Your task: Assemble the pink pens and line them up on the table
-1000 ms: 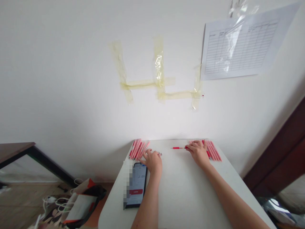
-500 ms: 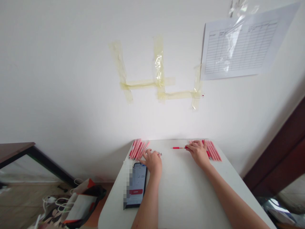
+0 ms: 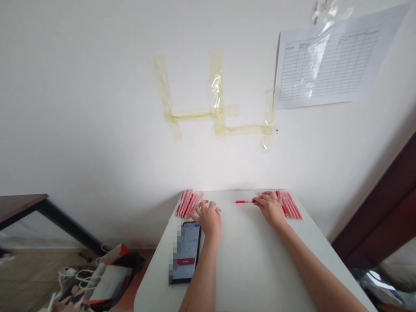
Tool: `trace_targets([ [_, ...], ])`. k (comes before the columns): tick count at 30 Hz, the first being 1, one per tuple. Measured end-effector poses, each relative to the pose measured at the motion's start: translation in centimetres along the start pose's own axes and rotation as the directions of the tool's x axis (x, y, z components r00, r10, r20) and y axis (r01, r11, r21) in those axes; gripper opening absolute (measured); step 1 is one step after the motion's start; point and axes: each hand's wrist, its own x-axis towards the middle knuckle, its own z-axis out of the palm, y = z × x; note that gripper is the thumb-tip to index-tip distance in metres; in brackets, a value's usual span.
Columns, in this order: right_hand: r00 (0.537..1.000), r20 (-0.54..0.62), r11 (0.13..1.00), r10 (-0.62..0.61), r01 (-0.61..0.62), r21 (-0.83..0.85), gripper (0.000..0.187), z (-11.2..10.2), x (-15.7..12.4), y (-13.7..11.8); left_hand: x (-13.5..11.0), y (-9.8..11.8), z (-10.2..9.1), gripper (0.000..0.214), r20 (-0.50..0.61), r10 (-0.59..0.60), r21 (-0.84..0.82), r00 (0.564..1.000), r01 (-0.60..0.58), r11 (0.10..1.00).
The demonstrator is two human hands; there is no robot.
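My left hand (image 3: 209, 216) hovers or rests over the left part of the white table (image 3: 247, 260), its fingers spread apart. A small grey tip (image 3: 220, 210) shows beside its thumb side; the rest of that thing is hidden under the hand. Just left of these fingers lies a bunch of pink and red pens (image 3: 187, 203). My right hand (image 3: 271, 210) is closed at the back end of a slim red pen (image 3: 240, 202), which lies level with its thin point to the left. Beyond that hand sits another group of pink pens (image 3: 291, 205), partly covered by it.
A phone (image 3: 186, 251) showing a timer lies left of my left forearm. The white wall (image 3: 97, 108) behind carries yellowish tape (image 3: 217, 86) and a printed sheet (image 3: 325, 65). Bags (image 3: 110, 277) stand on the floor at left, near a dark-legged table (image 3: 26, 201).
The fingers of my left hand have spread and lifted slightly. My right hand and the red pen stay where they were.
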Motion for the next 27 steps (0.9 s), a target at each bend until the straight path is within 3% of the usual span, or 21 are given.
trace_targets([
  [5,1.0,0.013,1.0,-0.019,0.018,0.025,0.024,-0.1,0.0,-0.2,-0.5,0.7,0.4,0.022,0.067,0.163,-0.107,0.984,-0.155,0.982],
  [10,0.999,0.033,0.997,-0.044,0.042,0.059,0.022,-0.3,0.0,-0.4,-1.3,1.4,0.9,0.021,0.085,0.241,-0.186,0.967,-0.223,0.957],
  [27,0.998,0.032,0.993,-0.048,0.044,0.11,0.025,0.1,0.0,0.0,-1.4,1.4,1.0,0.011,0.06,0.244,-0.208,0.968,-0.227,0.952],
])
